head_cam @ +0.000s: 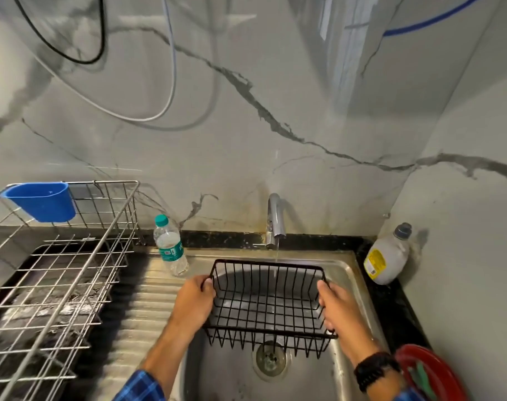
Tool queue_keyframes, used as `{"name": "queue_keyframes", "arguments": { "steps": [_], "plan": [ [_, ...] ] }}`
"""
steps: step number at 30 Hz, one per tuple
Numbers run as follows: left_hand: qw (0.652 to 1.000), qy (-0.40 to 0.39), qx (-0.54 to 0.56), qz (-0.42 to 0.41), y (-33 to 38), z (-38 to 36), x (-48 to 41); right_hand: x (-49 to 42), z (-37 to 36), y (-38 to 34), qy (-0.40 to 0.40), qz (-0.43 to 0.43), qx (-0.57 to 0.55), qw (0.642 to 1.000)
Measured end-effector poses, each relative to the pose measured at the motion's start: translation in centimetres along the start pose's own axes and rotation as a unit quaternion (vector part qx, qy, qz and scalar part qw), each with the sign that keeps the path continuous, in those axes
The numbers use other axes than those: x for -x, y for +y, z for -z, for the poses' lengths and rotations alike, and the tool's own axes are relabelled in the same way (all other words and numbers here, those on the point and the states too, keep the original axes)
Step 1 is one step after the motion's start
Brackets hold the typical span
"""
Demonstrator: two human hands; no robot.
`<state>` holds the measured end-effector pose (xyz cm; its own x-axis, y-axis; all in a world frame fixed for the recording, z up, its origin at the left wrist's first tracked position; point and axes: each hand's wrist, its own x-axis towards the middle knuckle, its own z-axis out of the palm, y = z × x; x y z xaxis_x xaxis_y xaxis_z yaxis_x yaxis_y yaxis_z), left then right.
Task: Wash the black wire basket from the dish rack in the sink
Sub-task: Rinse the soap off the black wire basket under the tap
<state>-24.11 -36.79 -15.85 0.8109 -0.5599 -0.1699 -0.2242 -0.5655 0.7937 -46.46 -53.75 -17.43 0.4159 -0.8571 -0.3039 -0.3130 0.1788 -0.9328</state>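
Both hands hold the black wire basket point(268, 302) over the steel sink point(347, 273); the left hand point(195, 302) grips its left end, the right hand point(337, 309) its right end. A thin stream from the tap point(274, 219) falls onto the basket's far rim; the dish rack point(61, 256) stands to the left, a water bottle point(171, 246) between rack and sink.

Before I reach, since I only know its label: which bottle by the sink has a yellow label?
The whitish bottle with the dark cap, right of the sink; the clear bottle on the left has a teal cap and label.
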Motion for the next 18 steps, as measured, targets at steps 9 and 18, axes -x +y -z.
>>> {"name": "queue_keyframes", "arguments": {
  "steps": [9,18],
  "plan": [
    [0.998,0.022,-0.053,-0.023,0.5,-0.5,2.7,3.9,1.6,0.5,0.084,0.095,0.056,0.99],
    [0.979,-0.14,-0.144,0.03,-0.5,-1.3,2.0,4.0,3.8,1.6,0.119,0.033,0.131,0.984]
  ]
}}
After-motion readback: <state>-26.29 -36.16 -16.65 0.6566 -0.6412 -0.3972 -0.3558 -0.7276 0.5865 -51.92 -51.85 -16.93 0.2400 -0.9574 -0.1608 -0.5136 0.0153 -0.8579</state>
